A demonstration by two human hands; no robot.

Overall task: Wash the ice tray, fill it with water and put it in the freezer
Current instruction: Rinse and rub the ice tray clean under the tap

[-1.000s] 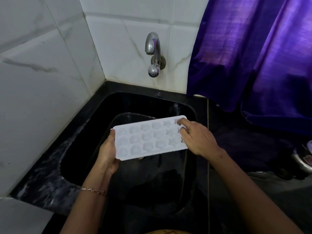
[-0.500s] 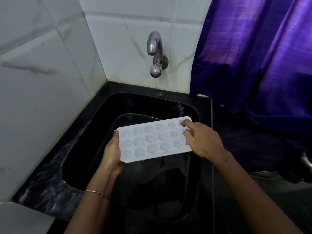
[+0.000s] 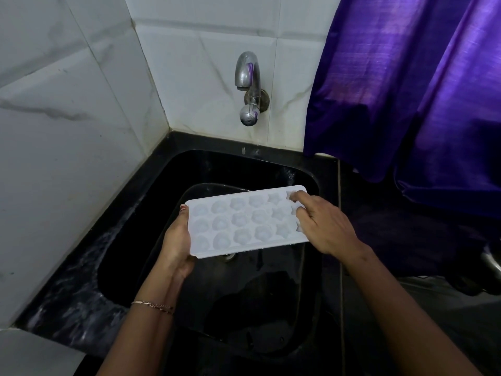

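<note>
Ice tray (image 3: 244,223) above sink (image 3: 230,164), seemingly under tap (image 3: 248,74).

The left hand (image 3: 176,245) is hiding its fingers beneath the ice tray (image 3: 238,223), with only a thumb tip showing at the rim. The right hand (image 3: 325,226) is covering the tray's end cavities. The tray is blocking most of the drain (image 3: 229,257) in the sink (image 3: 189,169). A metal object (image 3: 492,263) is being cut by the right edge and is too dark to identify. Both forearms are running off the bottom.
</note>
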